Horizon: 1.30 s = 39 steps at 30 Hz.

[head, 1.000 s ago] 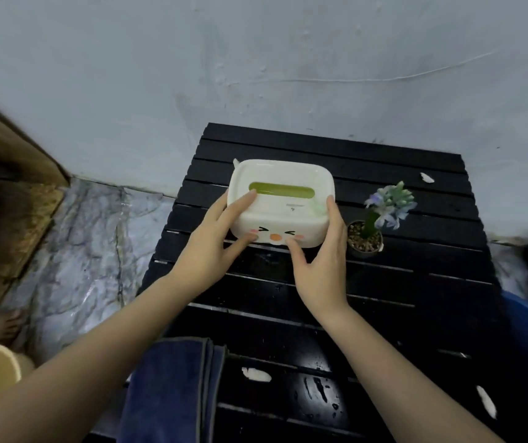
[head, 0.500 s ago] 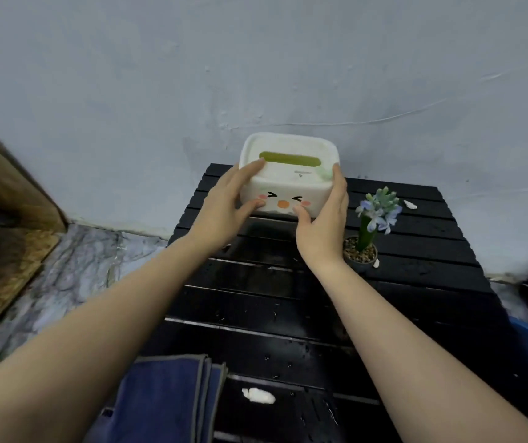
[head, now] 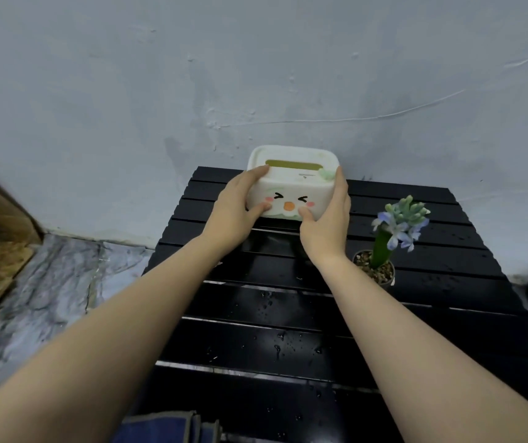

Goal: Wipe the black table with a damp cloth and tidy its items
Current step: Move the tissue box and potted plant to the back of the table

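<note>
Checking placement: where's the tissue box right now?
Head view: the tissue box is at the table's far edge by the wall, centre-left, held between the left hand and right hand, with the flower pot to its right.

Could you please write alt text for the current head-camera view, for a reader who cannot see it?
Two bare hands, left hand and right hand, grip a white tissue box with a cartoon face at the far edge of a wet black slatted table, near a pale wall. A small potted flower stands to its right; a folded blue cloth lies at the near edge.
</note>
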Each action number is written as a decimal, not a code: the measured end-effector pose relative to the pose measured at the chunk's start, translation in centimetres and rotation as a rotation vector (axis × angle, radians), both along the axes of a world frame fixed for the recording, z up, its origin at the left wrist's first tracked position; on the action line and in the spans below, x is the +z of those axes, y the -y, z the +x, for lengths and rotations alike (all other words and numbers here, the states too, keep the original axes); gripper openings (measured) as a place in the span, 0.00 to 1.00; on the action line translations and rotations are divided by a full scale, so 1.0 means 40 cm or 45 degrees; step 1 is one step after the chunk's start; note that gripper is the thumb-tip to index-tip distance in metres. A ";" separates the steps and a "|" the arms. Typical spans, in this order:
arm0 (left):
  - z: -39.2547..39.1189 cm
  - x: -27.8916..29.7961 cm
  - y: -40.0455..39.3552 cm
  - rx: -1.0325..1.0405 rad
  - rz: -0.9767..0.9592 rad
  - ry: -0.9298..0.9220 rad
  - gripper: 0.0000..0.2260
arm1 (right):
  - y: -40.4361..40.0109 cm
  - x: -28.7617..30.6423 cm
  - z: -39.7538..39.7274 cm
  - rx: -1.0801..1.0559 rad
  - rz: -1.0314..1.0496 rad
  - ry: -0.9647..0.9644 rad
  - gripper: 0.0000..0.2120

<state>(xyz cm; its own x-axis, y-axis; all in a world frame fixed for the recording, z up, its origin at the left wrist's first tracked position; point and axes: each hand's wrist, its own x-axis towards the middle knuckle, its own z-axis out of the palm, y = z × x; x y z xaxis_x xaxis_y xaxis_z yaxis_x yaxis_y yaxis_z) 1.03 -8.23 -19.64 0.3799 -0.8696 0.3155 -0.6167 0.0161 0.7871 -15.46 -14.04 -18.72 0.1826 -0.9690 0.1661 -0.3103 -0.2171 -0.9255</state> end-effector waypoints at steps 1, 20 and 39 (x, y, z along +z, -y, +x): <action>-0.001 0.000 0.000 0.001 0.006 -0.006 0.27 | 0.001 -0.001 0.001 -0.005 -0.008 -0.016 0.45; -0.241 0.068 -0.157 0.047 -0.182 0.339 0.13 | -0.358 0.043 -0.306 0.184 -0.506 -0.259 0.16; -0.326 -0.037 -0.152 -0.086 0.200 0.710 0.11 | -0.101 0.037 -0.341 0.472 -0.349 -0.743 0.20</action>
<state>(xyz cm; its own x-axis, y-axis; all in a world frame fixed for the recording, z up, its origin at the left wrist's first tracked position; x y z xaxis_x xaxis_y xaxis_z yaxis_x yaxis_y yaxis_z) -12.00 -2.16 -21.14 0.1354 -0.9387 0.3171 -0.9402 -0.0207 0.3401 -29.08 -10.00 -17.22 0.6222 -0.7644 0.1692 -0.5964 -0.6028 -0.5300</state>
